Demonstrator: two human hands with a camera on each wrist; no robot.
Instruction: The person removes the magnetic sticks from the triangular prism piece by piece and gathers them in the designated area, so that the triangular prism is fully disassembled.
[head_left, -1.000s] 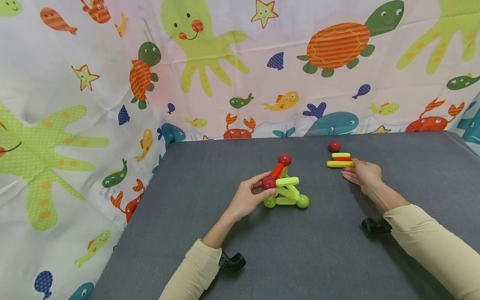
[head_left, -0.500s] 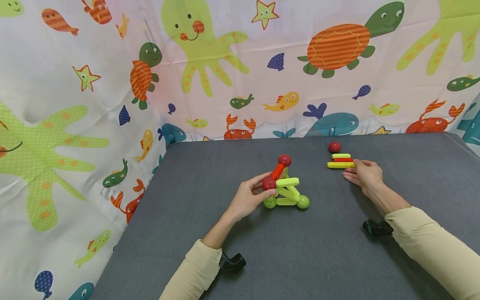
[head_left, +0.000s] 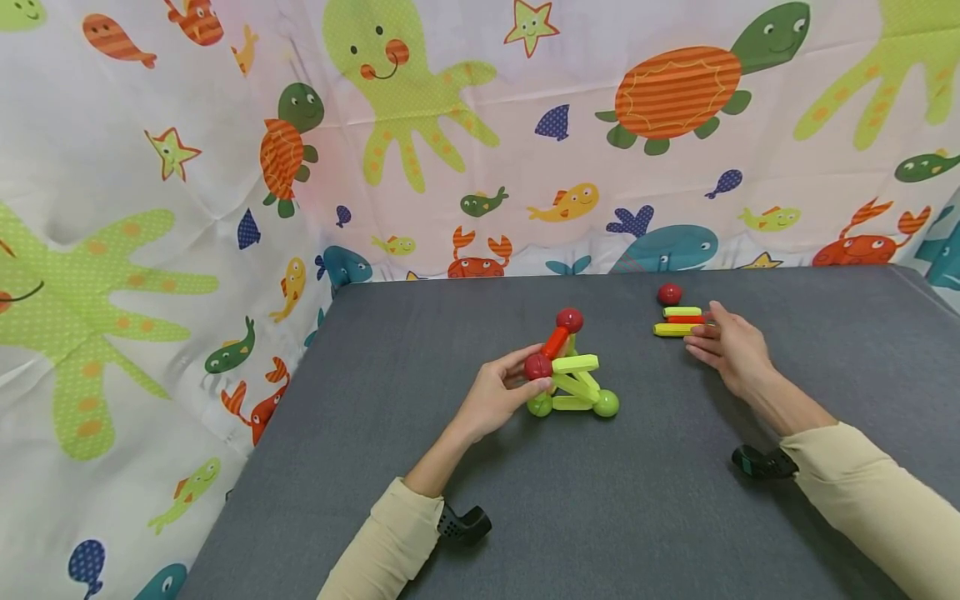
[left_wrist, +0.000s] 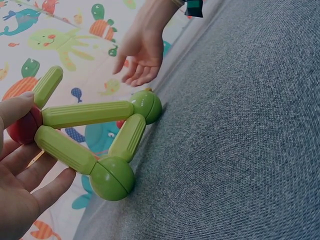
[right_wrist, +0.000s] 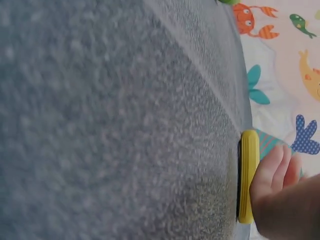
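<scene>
With thumb and fingers my left hand (head_left: 498,396) grips a red ball (head_left: 537,367) at the near upper corner of a magnetic stick-and-ball structure. Light green sticks (left_wrist: 90,113) run from that ball to green balls (left_wrist: 113,178) resting on the table. A red stick (head_left: 555,342) links it to a second red ball (head_left: 570,320). My right hand (head_left: 731,346) hovers beside a row of loose sticks, its thumb and fingers apart. Nearest to it lies a long yellow stick (right_wrist: 248,175); whether the fingertips touch it I cannot tell. Behind lie a red stick (head_left: 678,319) and a short light green stick (head_left: 682,312).
A loose red ball (head_left: 670,293) sits just behind the row of sticks. The grey table (head_left: 637,517) ends at the back against a cloth (head_left: 435,217) printed with sea animals, which also hangs along the left side.
My right hand has let go at the end of the sticks; its thumb and fingers have spread and it has drawn slightly to the right. The left hand and the structure stay still.
</scene>
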